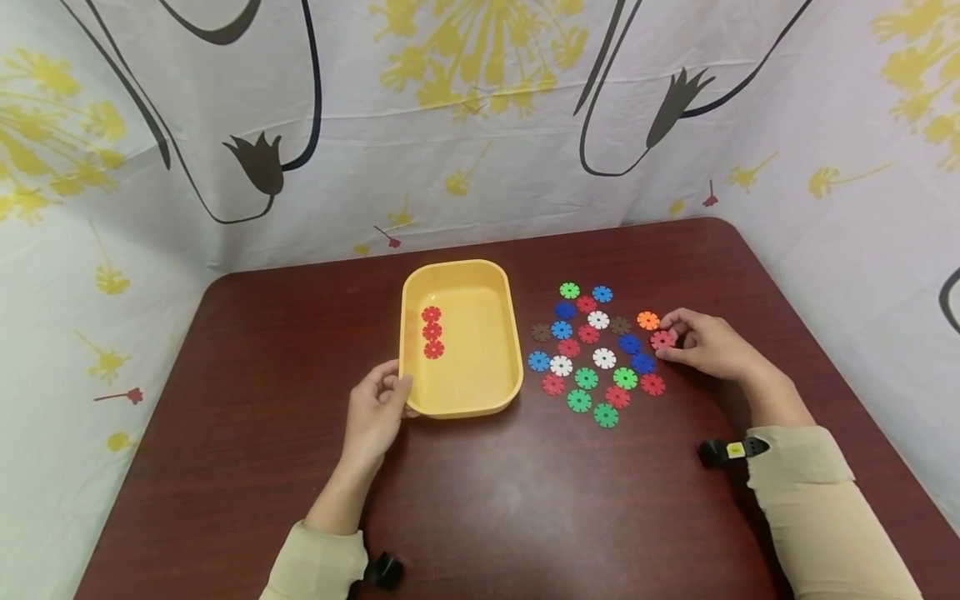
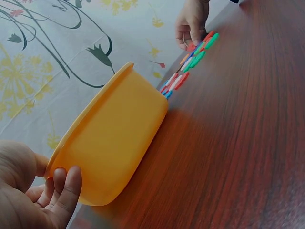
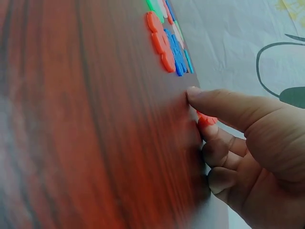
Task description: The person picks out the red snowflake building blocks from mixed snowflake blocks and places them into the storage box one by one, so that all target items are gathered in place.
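A yellow plastic tray (image 1: 465,392) with rounded corners sits on the table. My left hand (image 1: 377,414) grips its near left corner, thumb over the rim and fingers curled against the outer wall, as the left wrist view also shows. Inside the tray, three red interlocking discs (image 1: 432,331) lie in a column near the left wall. My right hand (image 1: 708,343) is at the right side of the loose discs, pinching a red interlocking disc (image 1: 663,340) between thumb and forefinger. In the right wrist view that red disc (image 3: 207,118) shows behind the thumb, partly hidden.
Right of the tray lie several notched discs: blue (image 1: 565,310), white (image 1: 604,358), green (image 1: 580,401), brown (image 1: 542,332) and more red (image 1: 653,384). An orange disc (image 1: 648,320) lies just beyond the held one. A patterned cloth (image 1: 480,183) hangs behind the dark wooden table (image 1: 525,517).
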Demonstrator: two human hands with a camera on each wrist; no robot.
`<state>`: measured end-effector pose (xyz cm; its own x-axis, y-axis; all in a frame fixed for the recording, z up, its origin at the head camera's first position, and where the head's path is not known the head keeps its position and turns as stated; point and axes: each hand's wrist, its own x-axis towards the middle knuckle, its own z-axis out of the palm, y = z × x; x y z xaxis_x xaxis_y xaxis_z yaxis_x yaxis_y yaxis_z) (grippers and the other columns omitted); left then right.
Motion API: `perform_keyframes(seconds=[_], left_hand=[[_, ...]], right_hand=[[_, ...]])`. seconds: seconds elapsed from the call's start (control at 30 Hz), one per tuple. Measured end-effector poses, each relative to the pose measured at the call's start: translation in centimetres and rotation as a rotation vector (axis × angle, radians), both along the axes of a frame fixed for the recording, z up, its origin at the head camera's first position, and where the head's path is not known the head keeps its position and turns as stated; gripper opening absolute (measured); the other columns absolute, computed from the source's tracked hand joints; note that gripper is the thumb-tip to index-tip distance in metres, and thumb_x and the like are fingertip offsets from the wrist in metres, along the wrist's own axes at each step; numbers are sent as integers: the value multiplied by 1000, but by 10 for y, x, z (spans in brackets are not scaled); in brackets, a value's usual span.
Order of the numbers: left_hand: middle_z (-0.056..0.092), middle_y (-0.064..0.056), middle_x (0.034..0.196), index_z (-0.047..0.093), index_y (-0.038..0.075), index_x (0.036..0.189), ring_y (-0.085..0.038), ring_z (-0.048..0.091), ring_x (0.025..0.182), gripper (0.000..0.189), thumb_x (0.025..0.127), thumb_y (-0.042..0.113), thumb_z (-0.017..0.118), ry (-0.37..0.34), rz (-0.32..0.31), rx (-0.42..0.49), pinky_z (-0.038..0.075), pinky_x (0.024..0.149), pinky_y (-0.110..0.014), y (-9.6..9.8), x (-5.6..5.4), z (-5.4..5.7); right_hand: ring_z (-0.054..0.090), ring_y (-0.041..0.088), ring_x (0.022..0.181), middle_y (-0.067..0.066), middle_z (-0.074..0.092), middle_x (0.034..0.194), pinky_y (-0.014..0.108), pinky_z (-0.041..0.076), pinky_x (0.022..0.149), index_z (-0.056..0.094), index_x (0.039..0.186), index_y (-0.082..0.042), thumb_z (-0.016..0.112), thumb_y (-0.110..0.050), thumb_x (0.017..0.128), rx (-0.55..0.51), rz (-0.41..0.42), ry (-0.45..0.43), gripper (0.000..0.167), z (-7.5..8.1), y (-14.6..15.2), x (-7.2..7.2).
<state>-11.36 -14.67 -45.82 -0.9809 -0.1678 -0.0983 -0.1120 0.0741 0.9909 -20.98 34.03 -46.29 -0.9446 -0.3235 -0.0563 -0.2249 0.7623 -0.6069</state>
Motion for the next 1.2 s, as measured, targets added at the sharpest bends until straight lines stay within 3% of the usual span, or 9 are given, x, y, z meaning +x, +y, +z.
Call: perform_keyframes(seconds=[0.37, 0.6, 0.83, 1.2], left_hand=[[56, -13, 92, 56, -8, 134, -19, 65, 71, 37, 100, 5, 62, -2, 0, 4, 63, 62, -26, 0, 0, -1], [56, -15, 93, 57, -7, 134, -18, 65, 70, 36, 100, 6, 61, 7, -3, 4, 63, 62, -26, 0, 1, -1], [56, -15, 92, 56, -7, 134, -16, 64, 69, 37, 101, 6, 61, 7, -9, 7, 63, 62, -26, 0, 1, -1], [55, -12, 91, 57, -5, 134, -19, 65, 69, 37, 100, 8, 62, 5, 3, -11, 63, 60, -28, 1, 1, -2]], right_hand=[[53, 14, 63, 6, 63, 85, 22, 48, 56, 69, 105, -1, 82, -30, 88, 24, -36, -1, 36, -2, 0, 0], [57, 19, 70, 8, 65, 88, 20, 51, 58, 67, 110, 4, 82, -33, 87, 17, -78, 68, 46, 0, -7, -4], [57, 21, 73, 6, 62, 85, 18, 49, 59, 69, 106, -5, 81, -33, 88, -40, -127, 157, 36, 7, -23, -10], [57, 19, 70, 5, 62, 83, 16, 50, 58, 69, 105, -7, 81, -31, 89, -109, -74, 243, 31, 18, -55, -20]])
